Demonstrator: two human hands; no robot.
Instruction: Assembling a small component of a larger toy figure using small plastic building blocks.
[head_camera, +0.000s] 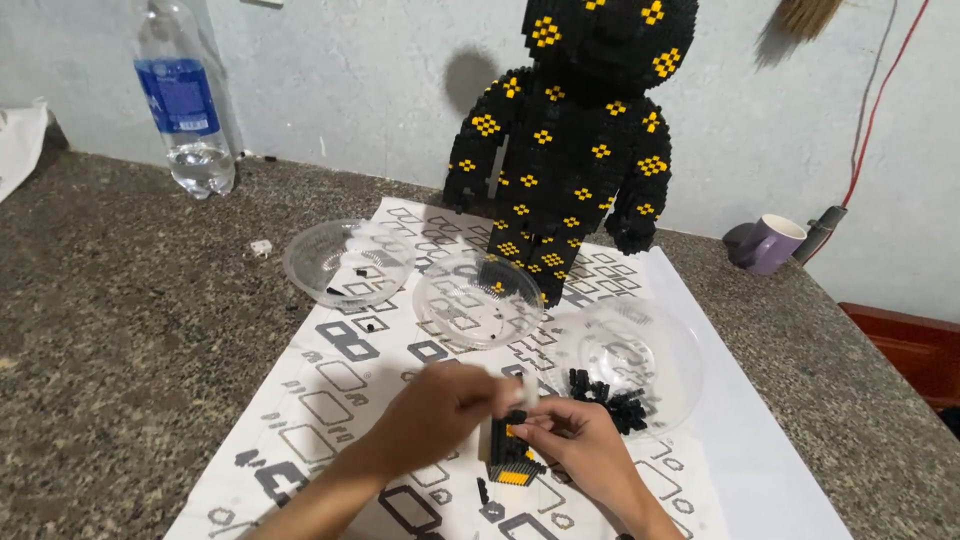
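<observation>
Lower centre of frame: left hand (440, 410) and right hand (580, 440) meeting over a small black block assembly with orange base strip (510, 455), standing upright on the white paper sheet printed with grey and black rectangles (340, 375). Left hand blurred, fingers curled toward the assembly's top; grasp on anything cannot be told. Right hand pinching at the top of the assembly with fingertips, touching it. Just right of the hands: clear plastic round bowl (650, 345) holding a heap of loose small black bricks (610, 400) at its near edge. Centre of frame: second clear plastic bowl (478, 298), nearly bare. Left of it: third clear plastic bowl (348, 262) with a few dark bits inside. Upper centre: tall black block-built figure with yellow diamond patches (575, 140), upright at the sheet's far edge. Upper left: clear plastic water bottle with blue label (185, 100) on the speckled grey stone worktop (120, 330). Right edge: purple mug (768, 243), beside a red cable (875, 110).
</observation>
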